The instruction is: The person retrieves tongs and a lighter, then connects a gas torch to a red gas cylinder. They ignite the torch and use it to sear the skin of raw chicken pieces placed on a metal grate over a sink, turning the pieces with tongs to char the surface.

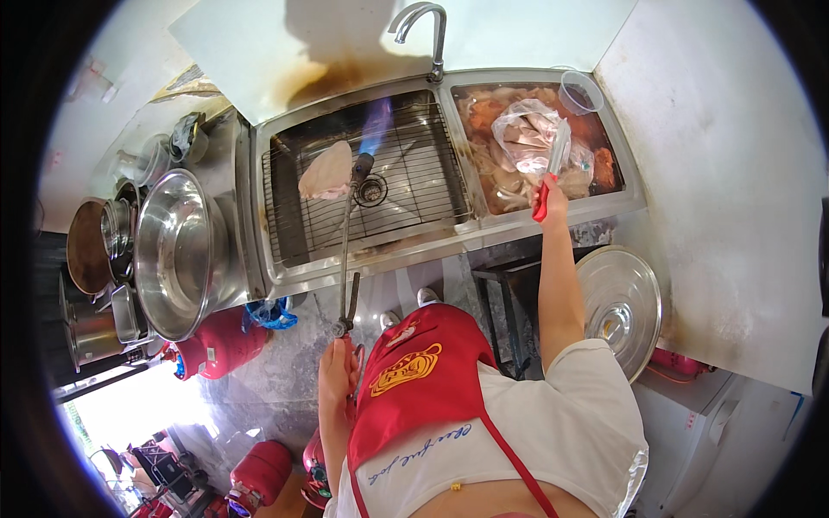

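My left hand (338,372) grips the handle end of a gas blowtorch (346,259), whose nozzle points up over the left sink basin with a blue flame coming out. Beside the nozzle, a pale piece of raw meat (327,171) lies on a wire rack (408,220) set over that basin. My right hand (550,199) is closed on the red handles of metal tongs (557,152). Their jaws lie over the right basin, against a clear plastic bag of pale raw meat (528,133). More pale and reddish meat (492,116) sits in liquid around the bag.
A chrome faucet (437,45) rises behind the sinks. A plastic tub (580,92) rests at the right basin's back corner. Left stand a large steel bowl (175,256) and stacked pans. Red gas cylinders (223,343) stand low left; a round lid (618,311) leans below right.
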A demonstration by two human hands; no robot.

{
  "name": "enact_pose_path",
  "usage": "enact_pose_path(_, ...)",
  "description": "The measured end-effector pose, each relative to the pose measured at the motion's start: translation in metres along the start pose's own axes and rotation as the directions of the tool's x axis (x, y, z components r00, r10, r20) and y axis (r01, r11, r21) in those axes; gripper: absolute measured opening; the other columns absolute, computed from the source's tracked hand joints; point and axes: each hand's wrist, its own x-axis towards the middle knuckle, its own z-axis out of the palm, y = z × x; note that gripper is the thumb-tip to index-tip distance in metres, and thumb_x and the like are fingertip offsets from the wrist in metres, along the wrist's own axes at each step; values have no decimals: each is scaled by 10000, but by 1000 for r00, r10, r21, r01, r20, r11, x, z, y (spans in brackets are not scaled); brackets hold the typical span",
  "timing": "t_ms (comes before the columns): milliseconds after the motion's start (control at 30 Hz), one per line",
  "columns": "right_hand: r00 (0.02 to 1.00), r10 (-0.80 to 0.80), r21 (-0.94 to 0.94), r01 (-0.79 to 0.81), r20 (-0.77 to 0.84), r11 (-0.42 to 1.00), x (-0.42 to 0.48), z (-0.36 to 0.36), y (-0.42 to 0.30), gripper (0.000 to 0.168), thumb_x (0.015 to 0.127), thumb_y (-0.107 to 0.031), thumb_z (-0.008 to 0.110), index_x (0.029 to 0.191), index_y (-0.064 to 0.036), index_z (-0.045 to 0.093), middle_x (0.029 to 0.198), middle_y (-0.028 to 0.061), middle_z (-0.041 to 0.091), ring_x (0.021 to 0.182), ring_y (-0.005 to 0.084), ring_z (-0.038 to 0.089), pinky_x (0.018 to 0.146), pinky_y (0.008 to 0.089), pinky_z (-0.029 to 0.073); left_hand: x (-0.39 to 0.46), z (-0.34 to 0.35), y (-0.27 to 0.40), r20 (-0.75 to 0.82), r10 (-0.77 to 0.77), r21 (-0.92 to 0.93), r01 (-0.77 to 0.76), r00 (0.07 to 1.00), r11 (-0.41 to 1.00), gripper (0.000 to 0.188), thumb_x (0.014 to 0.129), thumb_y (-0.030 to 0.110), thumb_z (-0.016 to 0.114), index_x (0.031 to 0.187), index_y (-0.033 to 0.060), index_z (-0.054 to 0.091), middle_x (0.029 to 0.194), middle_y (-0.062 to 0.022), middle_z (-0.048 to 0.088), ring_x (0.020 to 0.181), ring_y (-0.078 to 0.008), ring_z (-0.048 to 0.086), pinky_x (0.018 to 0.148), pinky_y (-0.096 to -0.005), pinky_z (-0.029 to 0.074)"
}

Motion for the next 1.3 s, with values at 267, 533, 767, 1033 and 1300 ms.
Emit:
enact_pose_path(267,860,-508,-976,145,43,162,31,-42,-40,447,700,-431,633,716,16,629,570,115,608,523,208,621,544,338,491,1,8,1,11,36,22,-36,999,999,451,907,474,406,905,37,520,592,-7,471,372,-77,398,320,-210,277)
enact_pose_path(533,950,-238,-959,243,203,149,55,-1,-78,199,743,-219,593,738,-21,605,538,65,571,419,159,549,404,301,427,-1,10,11,26,22,79,-24,999,997,442,906,470,401,908,45,522,590,-3,471,385,-75,403,324,-215,269)
enact_pose_path(767,942,-234,-794,329,239,512,35,-5,-55,160,808,-197,603,808,-37,600,546,41,548,401,111,495,352,255,384,-11,1,6,13,70,55,-71,997,996,427,937,415,386,850,22,525,547,4,453,391,-61,369,364,-211,282)
enact_pose_path(1033,932,13,-160,48,363,986,-124,18,-20,219,846,-250,613,984,-85,567,657,7,532,416,47,413,358,177,329,-12,-30,-16,27,53,-47,-52,998,998,440,936,425,384,863,12,519,551,3,441,389,-62,361,360,-211,277)
enact_pose_path(1300,398,318,152,-797,861,585,-133,118,92,327,947,-246,430,1157,-9,508,762,104,610,471,114,494,421,232,443,-22,-71,-36,32,72,-78,-69,997,995,429,936,414,389,874,9,515,551,-2,443,400,-62,370,371,-208,281)
